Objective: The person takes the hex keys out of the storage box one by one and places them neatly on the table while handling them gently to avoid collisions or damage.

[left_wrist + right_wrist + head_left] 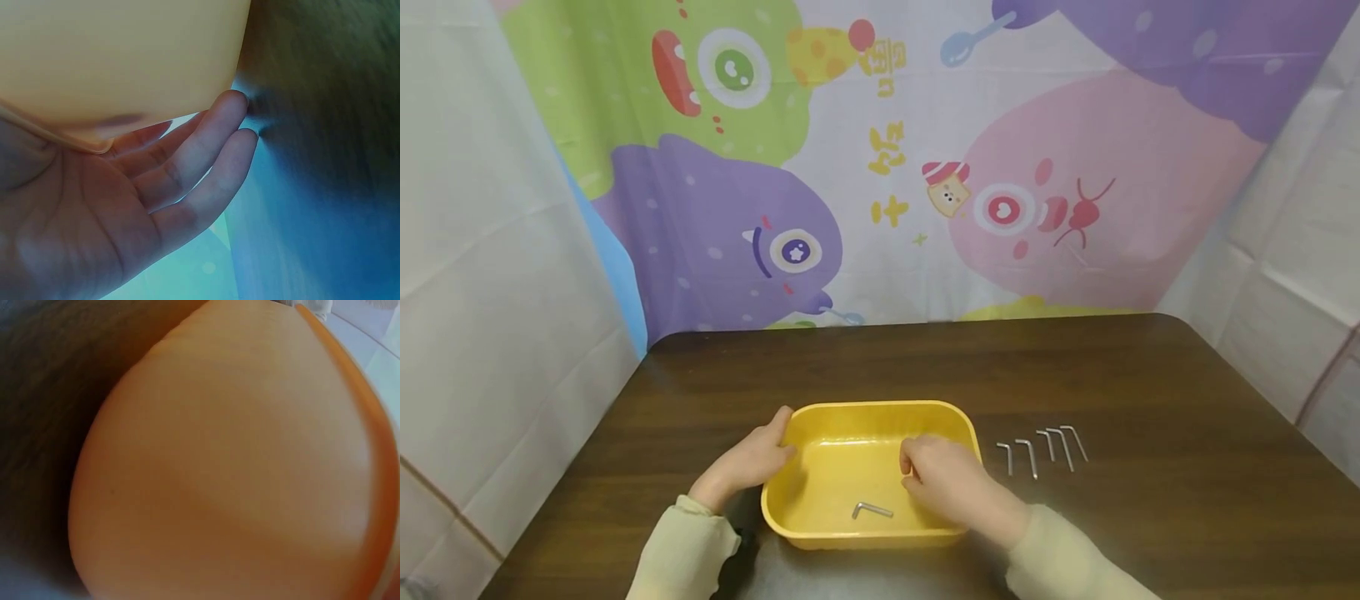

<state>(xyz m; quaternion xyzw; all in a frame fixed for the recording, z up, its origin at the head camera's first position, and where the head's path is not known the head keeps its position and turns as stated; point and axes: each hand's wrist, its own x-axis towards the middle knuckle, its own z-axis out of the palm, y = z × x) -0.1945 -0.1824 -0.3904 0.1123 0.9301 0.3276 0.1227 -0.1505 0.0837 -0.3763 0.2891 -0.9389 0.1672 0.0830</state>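
Note:
A yellow plastic basin sits on the table. At its left end my left hand grips the wall, thumb over the rim and fingers along the outside, as the left wrist view also shows with the fingers against the outer wall. One L-shaped hex key lies on the basin floor near the front. My right hand reaches over the right side into the basin with curled fingers. What is between those fingertips is hidden. In the right wrist view the basin's outer wall blocks the hand.
Several hex keys lie spaced in a row on the dark wooden table, right of the basin. A cartoon-print curtain hangs along the table's back edge. Pale cloth hangs at the sides.

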